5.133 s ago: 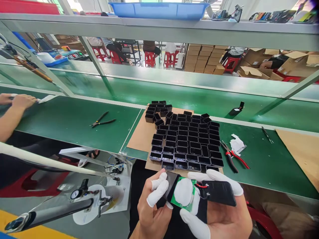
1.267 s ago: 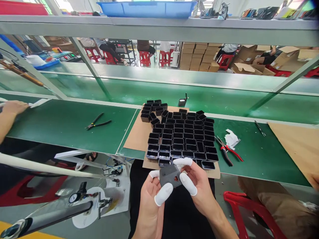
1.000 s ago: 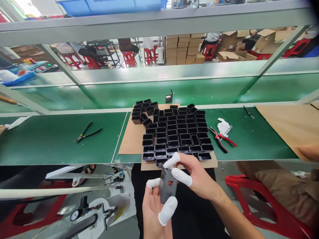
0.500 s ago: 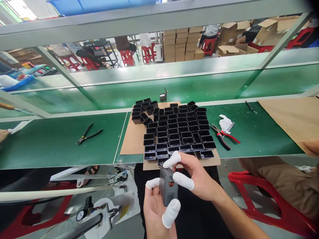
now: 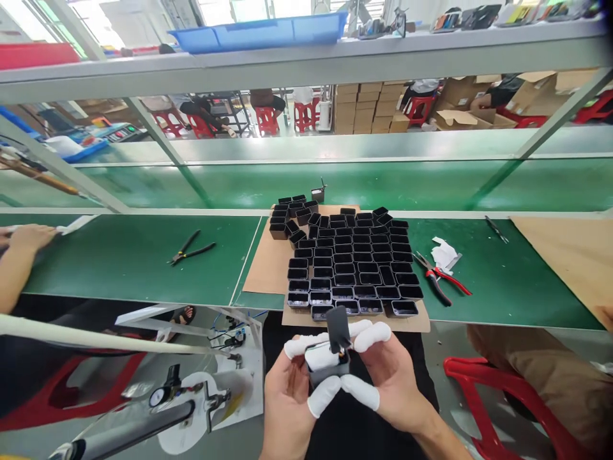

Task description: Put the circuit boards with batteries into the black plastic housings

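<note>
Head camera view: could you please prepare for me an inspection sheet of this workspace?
Surface: green bench, with a cardboard sheet under rows of open black cases.
Work things: held black case, with a white piece at its opening and a flat black piece sticking up.
Clutter: red-and-black pliers, white paper scraps beside them, black-handled cutters to the left, tweezers to the right.
Hands: left hand and right hand, white finger covers on, both gripping the held black case.
Cables: wire near the flat black piece's base, too small to trace.
Surroundings: another person's hand at left, blue tray on the shelf, stacked boxes behind.
</note>
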{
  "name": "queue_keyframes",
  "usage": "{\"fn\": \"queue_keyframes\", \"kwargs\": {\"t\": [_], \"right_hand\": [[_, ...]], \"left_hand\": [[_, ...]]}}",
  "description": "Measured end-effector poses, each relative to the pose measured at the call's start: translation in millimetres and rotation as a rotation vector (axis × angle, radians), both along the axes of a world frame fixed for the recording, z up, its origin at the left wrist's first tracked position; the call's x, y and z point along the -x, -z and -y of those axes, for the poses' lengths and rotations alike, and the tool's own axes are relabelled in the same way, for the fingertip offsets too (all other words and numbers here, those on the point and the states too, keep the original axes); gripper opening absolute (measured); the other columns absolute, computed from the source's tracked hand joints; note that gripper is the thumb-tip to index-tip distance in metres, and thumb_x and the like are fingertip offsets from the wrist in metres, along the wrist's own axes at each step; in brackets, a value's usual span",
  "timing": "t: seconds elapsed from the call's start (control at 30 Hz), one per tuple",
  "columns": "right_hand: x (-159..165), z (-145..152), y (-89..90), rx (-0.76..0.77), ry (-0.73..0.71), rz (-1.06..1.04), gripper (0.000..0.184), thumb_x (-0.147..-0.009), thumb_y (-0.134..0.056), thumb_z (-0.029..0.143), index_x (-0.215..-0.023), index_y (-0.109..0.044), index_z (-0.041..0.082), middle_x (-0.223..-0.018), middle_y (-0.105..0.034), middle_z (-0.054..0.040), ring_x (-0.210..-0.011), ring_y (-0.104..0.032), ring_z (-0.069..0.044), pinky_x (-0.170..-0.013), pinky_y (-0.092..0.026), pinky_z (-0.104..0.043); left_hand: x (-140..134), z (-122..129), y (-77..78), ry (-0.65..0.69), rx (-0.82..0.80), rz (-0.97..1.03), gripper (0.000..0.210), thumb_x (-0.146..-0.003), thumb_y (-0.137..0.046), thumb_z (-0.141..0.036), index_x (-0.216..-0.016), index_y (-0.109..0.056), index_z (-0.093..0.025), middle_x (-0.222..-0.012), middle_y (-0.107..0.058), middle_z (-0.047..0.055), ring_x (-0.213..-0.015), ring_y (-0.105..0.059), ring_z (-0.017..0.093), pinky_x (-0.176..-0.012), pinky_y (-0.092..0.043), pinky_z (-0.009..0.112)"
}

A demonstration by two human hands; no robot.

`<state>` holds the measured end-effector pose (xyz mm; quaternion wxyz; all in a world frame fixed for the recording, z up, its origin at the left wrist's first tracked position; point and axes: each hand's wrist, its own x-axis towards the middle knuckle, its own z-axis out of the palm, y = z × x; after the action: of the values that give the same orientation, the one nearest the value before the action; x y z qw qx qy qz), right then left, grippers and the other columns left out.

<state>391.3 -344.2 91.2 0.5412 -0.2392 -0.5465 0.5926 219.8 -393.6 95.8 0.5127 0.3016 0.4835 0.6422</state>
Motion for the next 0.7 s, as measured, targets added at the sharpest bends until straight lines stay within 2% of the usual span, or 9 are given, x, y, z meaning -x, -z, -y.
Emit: {"fn": "queue_keyframes", "kwargs": {"t": [0.1, 0.17, 0.23, 0.3, 0.33, 0.4, 0.5, 0.6, 0.7], "right_hand": [[4.6, 8.8, 1.6, -0.067, 0.102, 0.060, 0.044, -0.097, -0.082, 0.017, -0.130, -0.060, 0.036, -0.128, -0.072, -0.0043, -0.119, -0.075, -0.019, -0.110, -0.064, -0.035], [2.3, 14.6, -0.7, -0.157, 0.238, 0.132, 0.045, -0.101, -0.074, 0.020, -0.140, -0.057, 0.034, -0.136, -0.067, -0.0096, -0.130, -0.070, -0.024, -0.116, -0.061, -0.043], [-2.7, 20.7, -9.0, -0.322, 0.382, 0.264, 0.047, -0.101, -0.068, 0.017, -0.144, -0.057, 0.032, -0.146, -0.060, -0.0127, -0.140, -0.062, -0.027, -0.119, -0.057, -0.047], [-7.2, 26.3, -23.5, -0.565, 0.461, 0.479, 0.051, -0.098, -0.070, 0.011, -0.143, -0.060, 0.030, -0.147, -0.060, -0.0122, -0.143, -0.056, -0.028, -0.119, -0.053, -0.047], [-8.2, 28.5, -32.0, -0.694, 0.446, 0.602, 0.050, -0.097, -0.072, 0.009, -0.141, -0.062, 0.029, -0.143, -0.064, -0.0114, -0.142, -0.056, -0.028, -0.118, -0.051, -0.046], [-6.6, 32.0, -48.3, -0.887, 0.325, 0.816, 0.041, -0.098, -0.070, 0.006, -0.134, -0.065, 0.025, -0.128, -0.073, -0.0093, -0.135, -0.060, -0.027, -0.115, -0.049, -0.045], [2.8, 37.7, -63.5, -0.980, 0.140, 1.017, 0.028, -0.096, -0.060, 0.001, -0.115, -0.067, 0.020, -0.105, -0.074, -0.0078, -0.112, -0.066, -0.026, -0.100, -0.054, -0.043], [14.3, 47.1, -69.1, -1.038, 0.157, 1.122, 0.027, -0.081, -0.056, -0.003, -0.093, -0.063, 0.020, -0.089, -0.067, -0.0063, -0.091, -0.061, -0.025, -0.081, -0.054, -0.039], [23.2, 57.9, -73.6, -1.113, 0.195, 1.160, 0.028, -0.070, -0.056, -0.002, -0.083, -0.057, 0.022, -0.082, -0.063, -0.0037, -0.078, -0.053, -0.022, -0.071, -0.049, -0.036]], "left_hand": [[-0.7, 11.4, -4.3, -0.058, 0.033, -0.080, 0.051, -0.070, -0.107, -0.029, -0.116, -0.085, -0.026, -0.123, -0.086, 0.008, -0.118, -0.083, 0.028, -0.104, -0.069, 0.029], [6.3, 16.9, -8.3, -0.047, -0.020, -0.238, 0.043, -0.079, -0.102, -0.030, -0.119, -0.086, -0.029, -0.124, -0.085, 0.008, -0.120, -0.082, 0.025, -0.107, -0.066, 0.027], [20.2, 20.4, -11.1, 0.000, -0.165, -0.470, 0.038, -0.087, -0.094, -0.025, -0.124, -0.086, -0.032, -0.121, -0.086, 0.006, -0.115, -0.083, 0.023, -0.103, -0.066, 0.024], [37.3, 23.0, -11.9, 0.044, -0.309, -0.690, 0.042, -0.093, -0.086, -0.019, -0.132, -0.084, -0.034, -0.119, -0.086, 0.006, -0.110, -0.084, 0.021, -0.099, -0.067, 0.022], [45.6, 24.7, -11.5, 0.060, -0.364, -0.777, 0.046, -0.094, -0.082, -0.015, -0.135, -0.082, -0.034, -0.119, -0.085, 0.005, -0.108, -0.084, 0.020, -0.098, -0.066, 0.021], [59.8, 29.3, -9.2, 0.091, -0.435, -0.906, 0.056, -0.093, -0.075, -0.006, -0.140, -0.079, -0.034, -0.122, -0.085, 0.005, -0.111, -0.084, 0.018, -0.102, -0.064, 0.019], [72.7, 39.2, -3.7, 0.179, -0.504, -0.998, 0.066, -0.091, -0.066, 0.000, -0.147, -0.075, -0.034, -0.130, -0.082, 0.007, -0.121, -0.081, 0.020, -0.108, -0.062, 0.022], [78.1, 48.2, 1.8, 0.199, -0.535, -0.982, 0.070, -0.092, -0.056, 0.002, -0.149, -0.073, -0.035, -0.132, -0.080, 0.008, -0.126, -0.079, 0.023, -0.109, -0.063, 0.028], [81.7, 51.6, 4.1, 0.152, -0.612, -0.976, 0.074, -0.089, -0.050, 0.004, -0.147, -0.075, -0.035, -0.127, -0.082, 0.007, -0.119, -0.081, 0.024, -0.103, -0.064, 0.029]]}}
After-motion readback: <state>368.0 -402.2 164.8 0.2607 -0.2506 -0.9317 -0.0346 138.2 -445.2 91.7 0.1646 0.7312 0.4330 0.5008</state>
